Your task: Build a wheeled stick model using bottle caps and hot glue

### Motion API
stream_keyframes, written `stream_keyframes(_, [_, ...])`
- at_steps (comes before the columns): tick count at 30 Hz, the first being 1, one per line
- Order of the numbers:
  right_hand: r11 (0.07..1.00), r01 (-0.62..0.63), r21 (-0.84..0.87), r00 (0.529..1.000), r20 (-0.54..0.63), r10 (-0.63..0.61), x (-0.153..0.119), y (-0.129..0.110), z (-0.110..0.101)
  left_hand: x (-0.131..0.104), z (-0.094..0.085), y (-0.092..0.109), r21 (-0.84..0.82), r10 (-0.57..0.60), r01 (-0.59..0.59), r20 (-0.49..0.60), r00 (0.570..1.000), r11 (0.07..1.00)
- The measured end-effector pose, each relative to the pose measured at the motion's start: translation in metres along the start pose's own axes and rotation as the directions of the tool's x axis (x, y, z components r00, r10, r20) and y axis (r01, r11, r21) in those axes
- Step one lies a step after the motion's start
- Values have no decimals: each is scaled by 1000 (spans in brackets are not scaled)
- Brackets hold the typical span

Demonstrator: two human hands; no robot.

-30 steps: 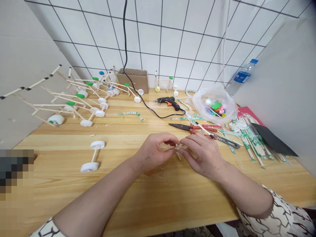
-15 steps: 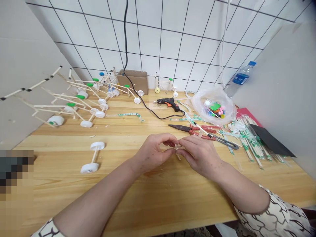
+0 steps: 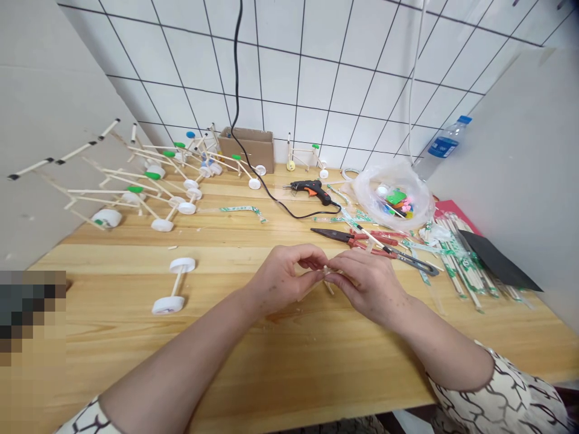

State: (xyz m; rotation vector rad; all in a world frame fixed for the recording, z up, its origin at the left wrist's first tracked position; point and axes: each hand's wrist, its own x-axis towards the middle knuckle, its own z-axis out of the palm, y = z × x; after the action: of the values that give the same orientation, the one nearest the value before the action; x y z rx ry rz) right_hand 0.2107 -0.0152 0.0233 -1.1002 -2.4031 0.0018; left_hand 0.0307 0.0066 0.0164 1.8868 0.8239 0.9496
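Observation:
My left hand (image 3: 284, 274) and my right hand (image 3: 368, 280) meet over the middle of the wooden table, both closed in a pinch. Between their fingertips are thin wooden stick pieces (image 3: 329, 288); one end pokes out below, and the joint is mostly hidden by the fingers. Just beyond my right hand shows a black-ended stick (image 3: 371, 237) with a short crosspiece; whether it joins the held pieces I cannot tell. Red-handled pliers (image 3: 332, 234) lie behind that hand. Left of my left hand, a pair of white wheels on a stick axle (image 3: 177, 282) rests on the table.
Several stick-built wheeled frames (image 3: 122, 194) stand at the left. A cardboard box (image 3: 253, 150), a corded glue gun (image 3: 312, 190) and a plastic bag of colourful bits (image 3: 393, 196) are farther back. Wrapped sticks (image 3: 461, 259), black sheet (image 3: 500, 259) and a bottle (image 3: 446, 144) are right.
The whole view has shifted slightly. Both hands stay pinched together in nearly the same place, with the stick end below them at a slightly different spot.

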Motion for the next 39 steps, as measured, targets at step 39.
stream_keyframes(39, [998,-3,60,1000,14,2,-3,4,-4,3,-17,-20,52,-331,327,214,919,944])
